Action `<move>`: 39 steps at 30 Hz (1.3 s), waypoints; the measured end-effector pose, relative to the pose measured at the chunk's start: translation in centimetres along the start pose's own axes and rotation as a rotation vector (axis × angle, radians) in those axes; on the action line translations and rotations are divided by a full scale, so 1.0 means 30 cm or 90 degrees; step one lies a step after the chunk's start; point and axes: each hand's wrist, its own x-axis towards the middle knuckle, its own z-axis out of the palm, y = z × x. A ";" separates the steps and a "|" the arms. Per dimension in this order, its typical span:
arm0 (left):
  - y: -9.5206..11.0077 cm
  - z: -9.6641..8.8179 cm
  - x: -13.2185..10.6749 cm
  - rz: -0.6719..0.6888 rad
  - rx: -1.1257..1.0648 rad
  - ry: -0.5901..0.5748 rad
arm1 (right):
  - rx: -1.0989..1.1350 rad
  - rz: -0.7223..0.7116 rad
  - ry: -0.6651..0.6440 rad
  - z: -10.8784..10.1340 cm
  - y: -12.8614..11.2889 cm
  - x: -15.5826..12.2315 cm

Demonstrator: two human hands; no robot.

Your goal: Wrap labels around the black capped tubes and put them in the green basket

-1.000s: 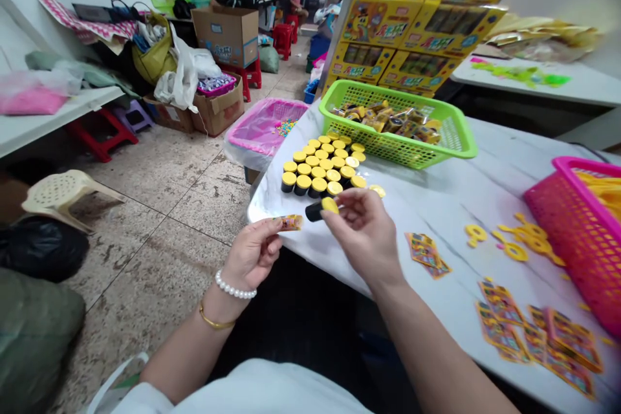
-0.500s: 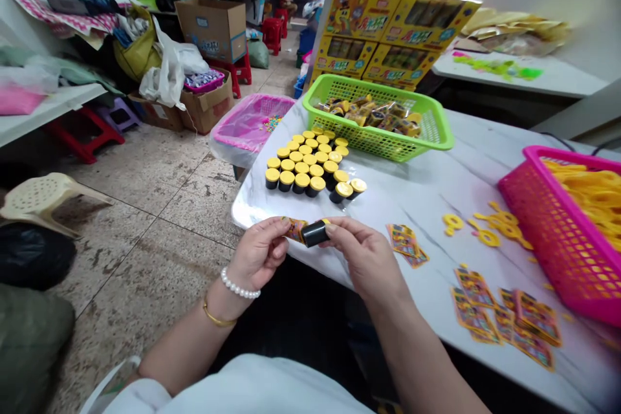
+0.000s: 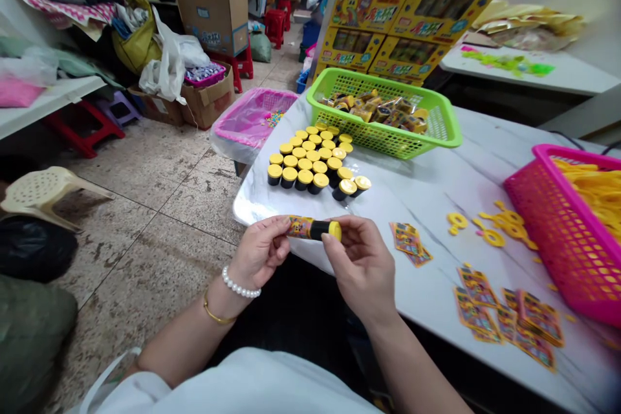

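My left hand (image 3: 259, 251) pinches a small colourful sticker (image 3: 299, 226) by its left end. My right hand (image 3: 361, 257) grips a little black cylinder with a yellow cap (image 3: 324, 229), lying sideways with the cap to the right. The sticker's right end meets the cylinder's black side. Both hands hover over the near left edge of the white marble table (image 3: 427, 194). Just beyond them stand several more yellow-capped black cylinders (image 3: 313, 163) in a tight cluster.
A green basket (image 3: 439, 136) of wrapped items sits behind the cluster. A pink basket (image 3: 548, 233) of yellow parts is at the right. Loose stickers (image 3: 509, 320) and yellow rings (image 3: 490, 229) lie between. Left of the table: a pink bin (image 3: 252, 119), stools, boxes.
My right hand brought the cylinder down from near the cluster to the sticker in my left hand, then turned it so the yellow cap points right.
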 end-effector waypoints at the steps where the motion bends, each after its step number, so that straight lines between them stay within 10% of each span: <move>1: 0.000 0.000 -0.002 0.008 0.005 0.009 | -0.014 -0.007 0.008 -0.009 0.000 0.002; 8: 0.017 -0.002 -0.018 0.180 0.146 -0.017 | 0.066 -0.061 -0.102 -0.089 -0.012 0.029; 12: 0.022 0.020 -0.007 0.115 0.221 -0.166 | -0.076 -0.214 -0.182 -0.123 -0.011 0.036; 19: 0.006 0.097 0.013 0.116 0.245 -0.170 | -0.275 -0.424 -0.110 -0.162 -0.003 0.041; 39: 0.004 0.110 0.000 0.073 0.259 -0.243 | -0.318 -0.464 -0.121 -0.237 -0.009 0.016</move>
